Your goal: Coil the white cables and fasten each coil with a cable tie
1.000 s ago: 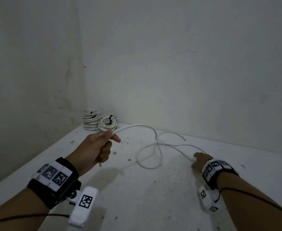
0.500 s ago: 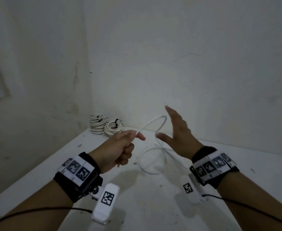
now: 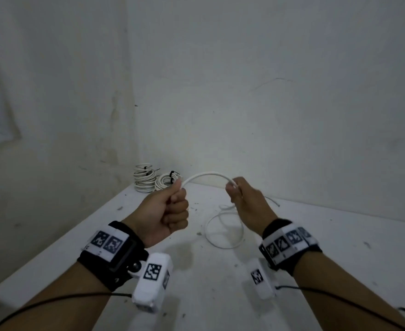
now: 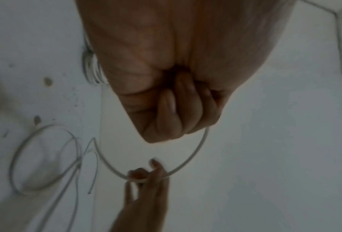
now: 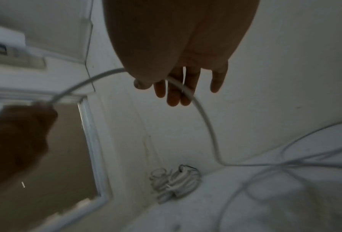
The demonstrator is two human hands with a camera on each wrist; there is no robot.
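The left hand (image 3: 166,212) is fisted on the white cable (image 3: 206,176) end; the right hand (image 3: 249,206) pinches it, mid-frame. The cable looks light and springy; grip close to each loop.

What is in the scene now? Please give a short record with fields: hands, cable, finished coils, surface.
left hand: fist grips the white cable near its end
right hand: pinches the same cable further along
cable: arches between the hands; the rest lies looped on the table
finished coils: tied, in the far left corner
surface: white, speckled
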